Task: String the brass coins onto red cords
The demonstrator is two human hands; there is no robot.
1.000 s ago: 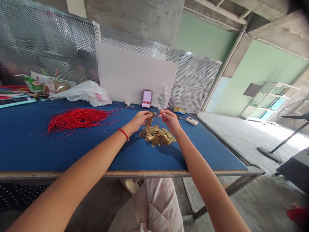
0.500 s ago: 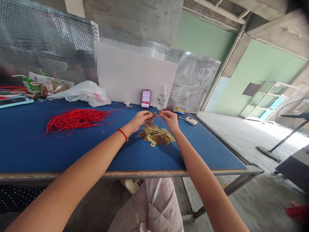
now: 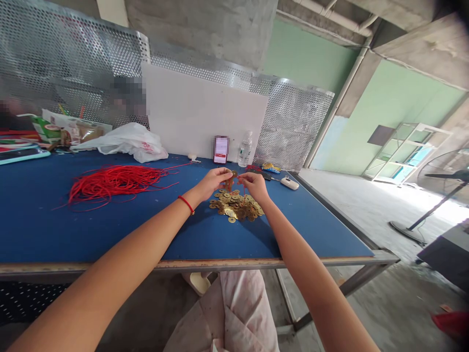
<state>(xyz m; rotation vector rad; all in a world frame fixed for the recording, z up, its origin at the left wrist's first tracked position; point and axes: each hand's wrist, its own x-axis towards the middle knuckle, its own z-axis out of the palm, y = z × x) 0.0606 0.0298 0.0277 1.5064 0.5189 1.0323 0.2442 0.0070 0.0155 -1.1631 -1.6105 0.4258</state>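
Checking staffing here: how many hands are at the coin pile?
2: the left hand, holding coins, and the right hand beside it, pinching red cord, both by the coin pile.

Bare concrete (image 3: pixel 205 36) and a workbench (image 3: pixel 124 234) suggest a workshop

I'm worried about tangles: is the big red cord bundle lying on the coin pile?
No, the red cord bundle lies left of the coin pile, with blue tabletop showing between them.

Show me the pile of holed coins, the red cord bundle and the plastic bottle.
Pile of holed coins (image 3: pixel 239 206), head view: middle of the heap.
Red cord bundle (image 3: pixel 116 182), head view: middle of the strands.
Plastic bottle (image 3: pixel 245 150), head view: its clear body.
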